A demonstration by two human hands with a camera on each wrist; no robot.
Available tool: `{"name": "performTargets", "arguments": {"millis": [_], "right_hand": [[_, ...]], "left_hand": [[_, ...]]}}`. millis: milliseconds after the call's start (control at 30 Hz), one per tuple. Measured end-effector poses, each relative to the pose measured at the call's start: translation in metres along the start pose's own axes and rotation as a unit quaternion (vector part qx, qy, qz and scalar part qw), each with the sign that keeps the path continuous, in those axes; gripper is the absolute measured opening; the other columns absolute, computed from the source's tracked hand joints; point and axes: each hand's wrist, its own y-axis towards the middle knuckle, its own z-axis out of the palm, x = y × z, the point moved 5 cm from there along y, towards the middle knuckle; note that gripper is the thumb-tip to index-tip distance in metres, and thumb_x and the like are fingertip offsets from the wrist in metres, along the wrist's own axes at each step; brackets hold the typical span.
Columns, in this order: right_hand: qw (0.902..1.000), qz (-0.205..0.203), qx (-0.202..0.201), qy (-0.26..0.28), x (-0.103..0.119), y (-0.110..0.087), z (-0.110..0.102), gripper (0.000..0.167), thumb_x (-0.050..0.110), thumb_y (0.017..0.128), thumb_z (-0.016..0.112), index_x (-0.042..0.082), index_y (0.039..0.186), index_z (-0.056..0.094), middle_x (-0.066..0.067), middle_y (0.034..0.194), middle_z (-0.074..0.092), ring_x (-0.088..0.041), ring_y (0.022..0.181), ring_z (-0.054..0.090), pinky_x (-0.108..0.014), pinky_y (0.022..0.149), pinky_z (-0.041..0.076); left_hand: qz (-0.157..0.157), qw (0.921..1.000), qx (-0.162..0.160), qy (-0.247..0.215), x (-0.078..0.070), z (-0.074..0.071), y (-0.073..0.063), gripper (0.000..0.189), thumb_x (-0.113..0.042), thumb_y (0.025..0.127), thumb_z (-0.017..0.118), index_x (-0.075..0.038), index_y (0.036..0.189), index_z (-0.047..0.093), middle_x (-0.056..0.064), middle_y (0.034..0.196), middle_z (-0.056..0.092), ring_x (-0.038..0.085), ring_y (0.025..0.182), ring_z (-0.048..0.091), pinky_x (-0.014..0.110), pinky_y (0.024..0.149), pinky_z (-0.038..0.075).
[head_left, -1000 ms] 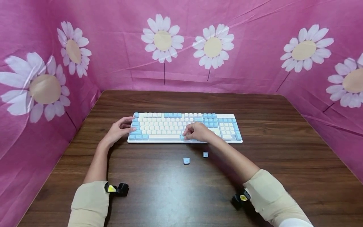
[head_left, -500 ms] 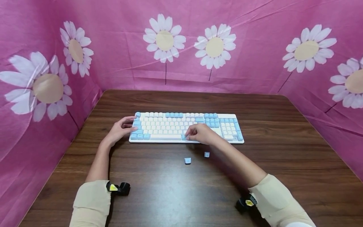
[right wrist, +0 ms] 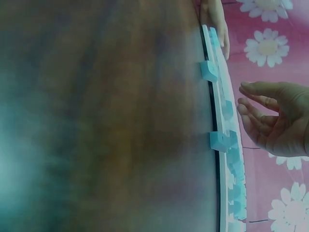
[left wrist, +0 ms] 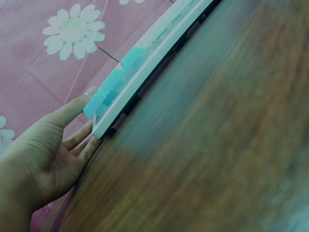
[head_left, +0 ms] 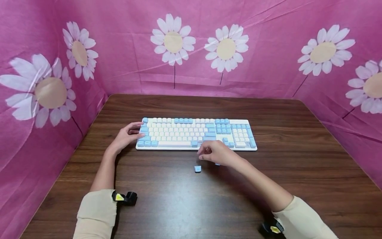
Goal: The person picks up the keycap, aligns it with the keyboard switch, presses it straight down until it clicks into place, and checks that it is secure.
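Observation:
A white and light-blue keyboard (head_left: 176,134) lies on the table. My left hand (head_left: 126,136) holds its left end, and in the left wrist view the thumb lies on the corner keys while the other fingers (left wrist: 89,151) are at the side edge. My right hand (head_left: 216,153) hovers at the front edge, right of the space bar, with thumb and fingers loosely bent. The right wrist view shows a gap between thumb (right wrist: 260,88) and fingers, with nothing in it. Two loose light-blue keycaps lie in front of the keyboard: one (head_left: 197,169) in full view, the other (head_left: 217,164) mostly hidden under the right hand.
The brown wooden table (head_left: 167,205) runs back to a pink cloth (head_left: 194,79) printed with white daisies, which also hangs along both sides. Black camera mounts (head_left: 126,198) sit on both forearms at the rolled sleeves.
My right hand has come off the keyboard's bottom row and drawn back to the front edge, uncovering the blue key beside the space bar and covering one loose keycap. The left hand stays put.

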Motion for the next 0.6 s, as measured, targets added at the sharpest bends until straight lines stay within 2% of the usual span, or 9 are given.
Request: {"name": "performTargets", "arguments": {"millis": [233,600], "right_hand": [[0.9996,-0.024,0.012,0.002,0.005,-0.012,0.011,0.007,0.008,0.081,0.07,0.012,0.087,0.069,0.011,0.077,0.061,-0.006,0.068,0.052,-0.025,0.062,0.045],[0.998,-0.03,0.02,-0.052,0.003,-0.017,0.027,0.016,0.014,0.078,0.074,0.013,0.092,0.067,0.006,0.082,0.057,-0.005,0.068,0.052,-0.022,0.061,0.044]], "left_hand": [[0.008,0.9999,-0.002,-0.015,0.003,0.0,0.001,0.053,-0.005,0.086,0.063,0.004,0.133,0.041,0.024,0.134,0.038,0.039,0.114,0.042,0.02,0.077,0.042],[0.007,0.9999,-0.002,-0.014,0.003,0.0,0.001,0.053,-0.006,0.086,0.063,0.003,0.133,0.041,0.023,0.134,0.038,0.039,0.114,0.042,0.021,0.078,0.041]]}}
